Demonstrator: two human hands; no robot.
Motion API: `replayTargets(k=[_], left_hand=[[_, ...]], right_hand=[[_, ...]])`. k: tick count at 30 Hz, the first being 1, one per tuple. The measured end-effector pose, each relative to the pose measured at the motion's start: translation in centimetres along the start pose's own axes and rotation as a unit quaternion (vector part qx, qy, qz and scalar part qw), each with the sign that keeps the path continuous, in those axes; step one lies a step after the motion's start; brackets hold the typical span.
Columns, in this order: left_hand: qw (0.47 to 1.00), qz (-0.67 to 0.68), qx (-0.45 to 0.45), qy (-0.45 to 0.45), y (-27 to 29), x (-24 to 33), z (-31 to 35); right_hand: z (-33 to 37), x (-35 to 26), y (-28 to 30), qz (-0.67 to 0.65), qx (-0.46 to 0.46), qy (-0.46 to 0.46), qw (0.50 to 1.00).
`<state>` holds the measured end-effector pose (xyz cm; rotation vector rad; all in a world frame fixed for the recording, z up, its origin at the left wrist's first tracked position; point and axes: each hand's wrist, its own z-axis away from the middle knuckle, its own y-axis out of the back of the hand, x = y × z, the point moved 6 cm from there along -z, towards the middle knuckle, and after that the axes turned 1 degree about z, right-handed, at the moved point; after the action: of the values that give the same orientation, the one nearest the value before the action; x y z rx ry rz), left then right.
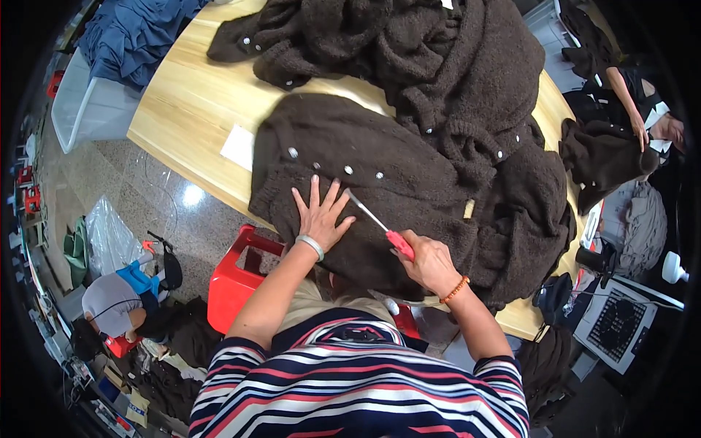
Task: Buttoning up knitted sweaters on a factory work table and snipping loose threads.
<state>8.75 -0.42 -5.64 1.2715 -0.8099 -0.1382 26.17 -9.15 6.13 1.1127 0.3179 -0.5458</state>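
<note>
A dark brown knitted garment (394, 150) with several pale buttons lies spread on the table before me. My left hand (321, 214) rests flat on it, fingers spread, just below the row of buttons. In my right hand (431, 264) is a tool with a red handle (399, 245) and a thin metal shaft, its end slightly bent. That tip meets or hovers over the cloth beside my left fingers; I cannot tell which. A small pale tag (469, 209) shows on the garment's right side.
More brown knitwear (467, 66) is heaped behind and to the right on the wooden table (182, 109). White paper (238, 147) lies by the garment. A red stool (237, 285) stands at my left. A bin (102, 109) holds blue cloth. Other people sit at far left and right.
</note>
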Motion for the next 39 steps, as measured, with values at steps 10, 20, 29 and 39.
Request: replayTargets(k=[10, 20, 29, 39], left_hand=[[1.000, -0.010, -0.025, -0.017, -0.2, 0.1, -0.3], [0.999, -0.023, -0.017, -0.022, -0.2, 0.1, -0.4], [0.998, -0.039, -0.042, -0.016, -0.3, 0.0, -0.3], [0.996, -0.063, -0.064, -0.017, -0.5, -0.2, -0.5]], right_hand=[[-3.9, -1.1, -1.8, 0.107, -0.038, 0.031, 0.993], [-4.5, -0.8, -2.0, 0.115, -0.072, 0.002, 0.991], [-4.4, -1.9, -2.5, 0.062, -0.033, 0.028, 0.997], [-8.3, -5.4, -3.9, 0.071, 0.038, 0.091, 0.993]])
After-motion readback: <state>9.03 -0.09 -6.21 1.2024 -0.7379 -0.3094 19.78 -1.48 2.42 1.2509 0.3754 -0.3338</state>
